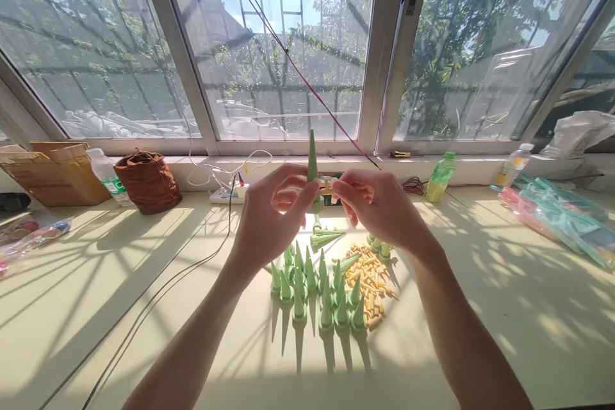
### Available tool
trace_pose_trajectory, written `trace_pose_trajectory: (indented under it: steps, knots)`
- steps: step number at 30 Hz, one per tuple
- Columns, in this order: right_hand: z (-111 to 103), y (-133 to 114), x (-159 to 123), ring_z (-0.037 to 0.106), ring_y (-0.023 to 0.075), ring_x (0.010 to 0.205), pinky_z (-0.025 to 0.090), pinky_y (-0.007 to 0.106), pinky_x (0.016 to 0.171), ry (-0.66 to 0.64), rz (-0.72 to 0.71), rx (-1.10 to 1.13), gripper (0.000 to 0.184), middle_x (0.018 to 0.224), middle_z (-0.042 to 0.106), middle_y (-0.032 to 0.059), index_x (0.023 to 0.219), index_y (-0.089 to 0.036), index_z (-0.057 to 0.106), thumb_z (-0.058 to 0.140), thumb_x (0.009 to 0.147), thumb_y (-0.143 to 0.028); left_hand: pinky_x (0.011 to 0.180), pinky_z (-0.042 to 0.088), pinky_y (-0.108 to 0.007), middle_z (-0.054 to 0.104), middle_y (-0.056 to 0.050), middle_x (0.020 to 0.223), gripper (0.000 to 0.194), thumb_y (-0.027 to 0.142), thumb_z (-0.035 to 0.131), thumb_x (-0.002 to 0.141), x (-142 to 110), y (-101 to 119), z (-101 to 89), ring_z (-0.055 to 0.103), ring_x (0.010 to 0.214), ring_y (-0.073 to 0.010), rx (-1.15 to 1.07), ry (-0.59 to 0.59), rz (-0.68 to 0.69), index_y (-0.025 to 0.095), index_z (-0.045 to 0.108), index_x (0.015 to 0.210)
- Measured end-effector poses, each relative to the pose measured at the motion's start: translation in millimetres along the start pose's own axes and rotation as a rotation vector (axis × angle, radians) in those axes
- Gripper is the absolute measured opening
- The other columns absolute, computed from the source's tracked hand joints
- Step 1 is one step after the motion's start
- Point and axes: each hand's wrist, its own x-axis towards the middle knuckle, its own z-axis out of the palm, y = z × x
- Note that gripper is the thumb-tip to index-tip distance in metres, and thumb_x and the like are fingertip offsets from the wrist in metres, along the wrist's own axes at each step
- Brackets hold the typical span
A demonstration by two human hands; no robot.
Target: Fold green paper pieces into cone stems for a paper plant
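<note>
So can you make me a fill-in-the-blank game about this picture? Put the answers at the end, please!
1. The left hand holds a green cone with its tip pointing ____.
2. In the picture, the heap of small yellowish pieces lies to the ____ of most of the standing green cones.
3. The cloth bag beside the clear bottle is coloured ____.
4. Outside, trees can be seen through the ____.

Missing words: up; right; brown; windows.

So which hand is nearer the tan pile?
The right. The right hand is raised, showing directly above the tan pile in the picture; the left hand is farther off, up to the pile's left, holding a green cone upright.
</note>
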Motion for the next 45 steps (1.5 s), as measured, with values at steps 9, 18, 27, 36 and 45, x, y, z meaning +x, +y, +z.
trace_pose_trajectory:
  steps: [9,18,27,36,45]
  knots:
    - [3.3,8.9,2.9,0.047,0.0090,0.047,0.037,0.025,0.053,0.002,-0.016,-0.016,0.047,0.048,0.047,-0.0045,0.063,-0.018,0.053,0.048,0.097,-0.051,0.035,0.048,-0.015,0.068,-0.001,0.081,0.017,0.028,0.074,0.081,0.8,-6.8,1.1,0.059,0.048,-0.0075,0.009,0.012,-0.018,0.022,0.069,0.096]
    - [2.1,12.0,3.4,0.062,0.0095,0.061,0.051,0.027,0.063,-0.003,-0.027,0.107,0.014,0.085,0.066,0.0006,0.094,-0.019,0.064,0.063,0.088,-0.032,0.036,0.046,-0.017,0.072,-0.001,0.082,0.015,0.026,0.075,0.080,2.9,-8.0,-0.4,0.065,0.052,-0.0100,0.026,0.040,-0.013,0.022,0.070,0.094]
    - [4.6,12.8,4.6,0.060,0.0100,0.053,0.049,0.025,0.053,-0.001,-0.013,0.163,0.014,0.068,0.063,-0.0014,0.084,-0.016,0.064,0.063,0.088,-0.030,0.048,0.054,-0.018,0.073,-0.002,0.091,0.014,0.023,0.075,0.080,2.0,-10.3,1.9,0.067,0.065,-0.0109,-0.003,0.026,0.040,0.022,0.069,0.092]
    - [3.0,9.2,4.0,0.049,0.0084,0.049,0.040,0.024,0.054,-0.018,-0.008,0.056,0.037,0.051,0.052,-0.0041,0.069,-0.016,0.060,0.057,0.093,-0.043,0.058,0.059,-0.021,0.070,-0.001,0.083,0.014,0.025,0.076,0.080,0.8,-8.2,3.6,0.069,0.070,-0.0127,-0.014,0.023,0.076,0.020,0.068,0.091]
    - [5.5,11.0,2.9,0.038,0.0062,0.044,0.030,0.023,0.050,-0.009,-0.028,-0.003,0.055,0.045,0.038,-0.0063,0.057,-0.017,0.049,0.044,0.098,-0.052,0.053,0.059,-0.019,0.069,0.000,0.075,0.012,0.021,0.076,0.079,1.7,-8.7,4.8,0.069,0.067,-0.0127,-0.071,0.001,0.052,0.020,0.066,0.087]
